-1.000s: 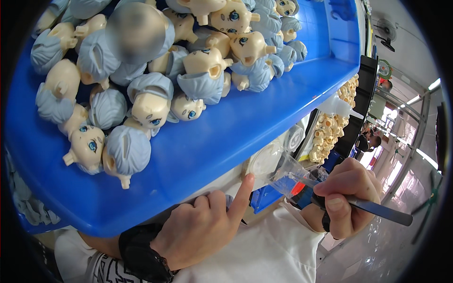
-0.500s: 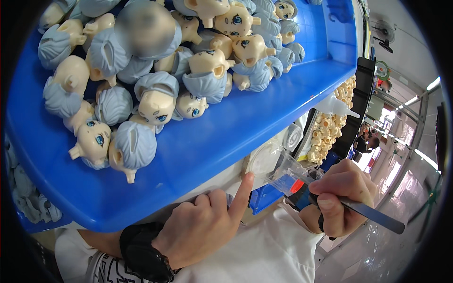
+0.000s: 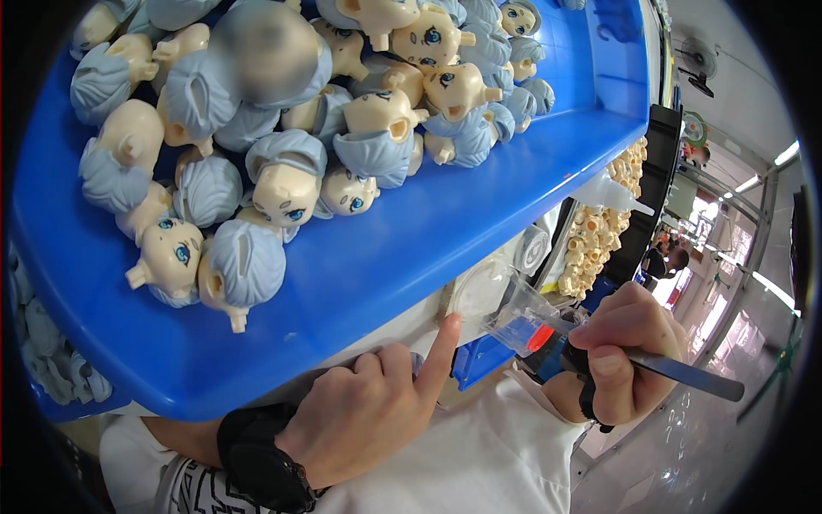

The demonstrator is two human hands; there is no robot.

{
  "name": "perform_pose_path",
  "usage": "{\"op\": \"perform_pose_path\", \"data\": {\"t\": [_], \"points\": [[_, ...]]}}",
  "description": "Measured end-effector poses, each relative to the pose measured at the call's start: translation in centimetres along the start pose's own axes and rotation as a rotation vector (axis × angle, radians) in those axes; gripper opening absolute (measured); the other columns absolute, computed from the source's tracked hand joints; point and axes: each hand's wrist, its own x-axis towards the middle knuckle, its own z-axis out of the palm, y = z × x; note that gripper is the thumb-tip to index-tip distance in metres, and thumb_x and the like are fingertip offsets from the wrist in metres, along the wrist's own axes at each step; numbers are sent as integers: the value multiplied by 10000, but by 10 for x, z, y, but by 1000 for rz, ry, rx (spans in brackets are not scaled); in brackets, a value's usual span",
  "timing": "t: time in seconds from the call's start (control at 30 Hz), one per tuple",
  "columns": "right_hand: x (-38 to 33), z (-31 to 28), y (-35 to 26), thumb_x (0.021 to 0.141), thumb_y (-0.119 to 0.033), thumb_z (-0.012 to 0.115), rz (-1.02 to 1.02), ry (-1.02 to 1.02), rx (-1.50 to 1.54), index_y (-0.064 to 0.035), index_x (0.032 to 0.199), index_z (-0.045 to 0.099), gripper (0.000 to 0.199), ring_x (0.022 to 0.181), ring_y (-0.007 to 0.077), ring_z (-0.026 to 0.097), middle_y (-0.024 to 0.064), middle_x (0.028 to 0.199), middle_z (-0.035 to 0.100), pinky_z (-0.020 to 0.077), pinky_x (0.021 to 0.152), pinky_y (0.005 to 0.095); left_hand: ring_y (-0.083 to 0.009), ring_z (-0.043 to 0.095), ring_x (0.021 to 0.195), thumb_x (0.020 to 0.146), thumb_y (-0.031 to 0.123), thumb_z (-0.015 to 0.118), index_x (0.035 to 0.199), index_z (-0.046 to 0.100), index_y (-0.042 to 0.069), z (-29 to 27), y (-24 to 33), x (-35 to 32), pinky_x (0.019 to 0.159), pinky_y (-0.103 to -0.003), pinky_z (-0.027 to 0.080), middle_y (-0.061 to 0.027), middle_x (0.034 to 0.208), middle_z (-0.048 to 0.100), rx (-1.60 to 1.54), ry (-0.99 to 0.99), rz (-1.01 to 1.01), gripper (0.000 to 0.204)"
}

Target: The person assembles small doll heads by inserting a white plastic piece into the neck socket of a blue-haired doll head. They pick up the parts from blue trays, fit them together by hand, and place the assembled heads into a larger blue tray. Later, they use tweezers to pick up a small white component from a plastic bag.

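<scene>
My left hand (image 3: pixel 368 411), a black watch on its wrist, lies by the near edge of the blue tray (image 3: pixel 342 291). Its index finger is stretched out, the tip at a clear, round plastic piece (image 3: pixel 479 291); the other fingers are curled. In my right hand (image 3: pixel 634 351) a flat grey metal pair of tweezers (image 3: pixel 685 377) is gripped, broad end outward to the right. The thin end points at a clear plastic cup (image 3: pixel 514 321) with a red patch (image 3: pixel 539 338). Doll heads (image 3: pixel 287 193) with pale blue hair fill much of the tray.
Beyond the cup stand a white nozzle bottle (image 3: pixel 604 193) and a heap of small cream-coloured parts (image 3: pixel 591 248). More pale blue pieces (image 3: pixel 51 343) lie in a bin at the lower left. A fan (image 3: pixel 698 60) and a seated person (image 3: pixel 664 259) appear in the background.
My right hand has shifted slightly, and the tweezers' broad end has moved a little right and up. My left hand stays in place.
</scene>
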Motion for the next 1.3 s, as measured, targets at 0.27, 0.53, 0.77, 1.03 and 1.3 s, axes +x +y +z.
{"op": "perform_pose_path", "data": {"t": [0.27, 0.53, 0.77, 1.03, 1.3], "points": [[-1, 8, 1, 715, -157, 676, 5, 14, 29, 29, 717, 583, 208, 408, 132, 468, 77, 569, 558, 331, 357, 216, -86, 393, 441, 716, 70, 482, 1253, 422, 27, -1, 0, -2, 338, -204, 319, 8, 592, 328, -8, -8, -9, 542], [-6, -1, 1, 734, -233, 673, 43, 36, 34, 29, 717, 586, 277, 422, 130, 479, 77, 580, 572, 354, 375, 220, -82, 394, 441, 713, 71, 483, 1246, 432, 29, -2, 1, 0, 337, -204, 320, 9, 595, 329, 2, -13, -8, 536], [-6, -1, 2, 722, -254, 683, 57, 23, 58, 28, 701, 574, 303, 421, 136, 484, 82, 578, 574, 356, 376, 217, -81, 395, 445, 709, 68, 485, 1250, 428, 29, -2, 0, 0, 333, -203, 315, 8, 597, 325, 0, -17, -6, 545], [-1, 3, 5, 719, -231, 688, 49, -1, 78, 34, 703, 574, 289, 414, 135, 482, 74, 568, 574, 355, 375, 215, -80, 406, 449, 706, 61, 491, 1249, 429, 29, -1, 0, 0, 330, -199, 318, 5, 599, 336, 3, -17, -11, 547], [2, 2, 8, 724, -274, 688, 87, 29, 123, 28, 691, 581, 322, 413, 122, 491, 82, 560, 581, 357, 375, 206, -82, 408, 447, 708, 51, 489, 1249, 423, 21, -1, 0, 0, 330, -202, 322, 2, 599, 342, -1, -24, -12, 547]]}}
